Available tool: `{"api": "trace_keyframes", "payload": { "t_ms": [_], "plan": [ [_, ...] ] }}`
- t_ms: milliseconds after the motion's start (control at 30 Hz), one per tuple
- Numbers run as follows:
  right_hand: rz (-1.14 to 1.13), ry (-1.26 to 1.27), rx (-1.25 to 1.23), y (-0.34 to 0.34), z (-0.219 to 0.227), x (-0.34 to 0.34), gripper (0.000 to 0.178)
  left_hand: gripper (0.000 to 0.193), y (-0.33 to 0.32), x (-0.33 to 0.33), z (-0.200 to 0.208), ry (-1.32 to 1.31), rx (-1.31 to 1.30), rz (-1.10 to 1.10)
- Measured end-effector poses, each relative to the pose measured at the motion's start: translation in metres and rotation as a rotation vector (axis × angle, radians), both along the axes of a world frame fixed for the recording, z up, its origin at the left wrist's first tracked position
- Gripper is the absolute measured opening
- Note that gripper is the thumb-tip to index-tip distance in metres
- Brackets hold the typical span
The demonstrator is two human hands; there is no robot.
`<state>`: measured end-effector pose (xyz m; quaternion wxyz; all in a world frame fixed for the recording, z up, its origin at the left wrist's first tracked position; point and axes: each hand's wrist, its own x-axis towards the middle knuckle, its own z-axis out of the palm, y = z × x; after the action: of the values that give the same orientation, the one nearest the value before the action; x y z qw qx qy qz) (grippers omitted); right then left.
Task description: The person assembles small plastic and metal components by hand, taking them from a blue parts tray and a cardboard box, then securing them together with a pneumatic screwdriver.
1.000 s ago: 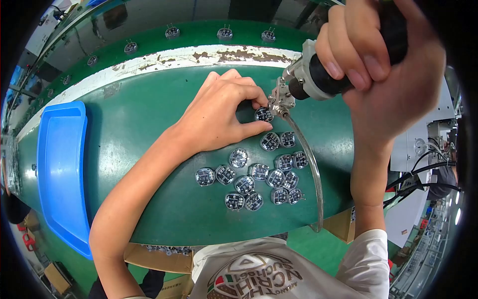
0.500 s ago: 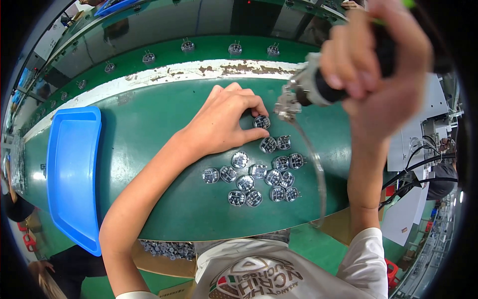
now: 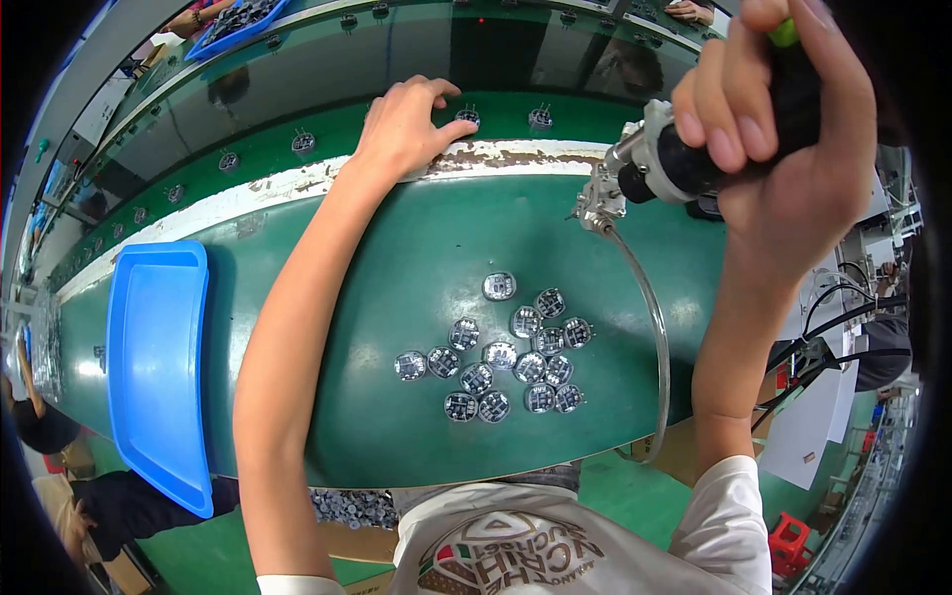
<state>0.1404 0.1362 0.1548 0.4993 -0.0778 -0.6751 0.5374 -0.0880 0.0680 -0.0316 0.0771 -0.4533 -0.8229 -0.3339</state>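
My left hand [image 3: 409, 124] reaches across the green table to the far conveyor belt [image 3: 327, 124]. Its fingertips touch a small round silver part [image 3: 467, 116] standing there. My right hand [image 3: 783, 129] grips a black powered screwdriver [image 3: 684, 159] with a metal tip [image 3: 593, 206], held above the table's right side. A clear hose [image 3: 650, 337] curves down from the tool. Several round silver parts [image 3: 511, 352] lie in a cluster on the green table [image 3: 397, 288] below both hands.
A blue tray [image 3: 157, 367] sits at the table's left. More silver parts [image 3: 303, 144] ride spaced along the far belt. Another person's hands work at a blue tray [image 3: 233, 18] at the top left. Cables and a red stool [image 3: 793, 540] lie at the right.
My left hand left the cluster of parts and moved up to the conveyor belt, carrying one part there. The screwdriver rose away from the cluster.
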Motion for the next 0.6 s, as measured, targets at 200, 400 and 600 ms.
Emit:
{"api": "trace_keyframes", "payload": {
  "t_ms": [200,400,600],
  "plan": [
    [-0.215,-0.078,-0.209,-0.011,-0.004,-0.008,0.04,0.037,0.008,0.028,0.016,-0.055,-0.111,-0.071],
    [-0.213,-0.099,-0.201,-0.008,-0.011,-0.007,0.04,0.028,-0.03,0.101,0.008,0.03,0.04,-0.373],
    [-0.189,-0.136,-0.182,-0.022,-0.021,-0.015,0.04,0.031,-0.052,0.121,0.004,-0.12,-0.026,-0.321]
  ]
}}
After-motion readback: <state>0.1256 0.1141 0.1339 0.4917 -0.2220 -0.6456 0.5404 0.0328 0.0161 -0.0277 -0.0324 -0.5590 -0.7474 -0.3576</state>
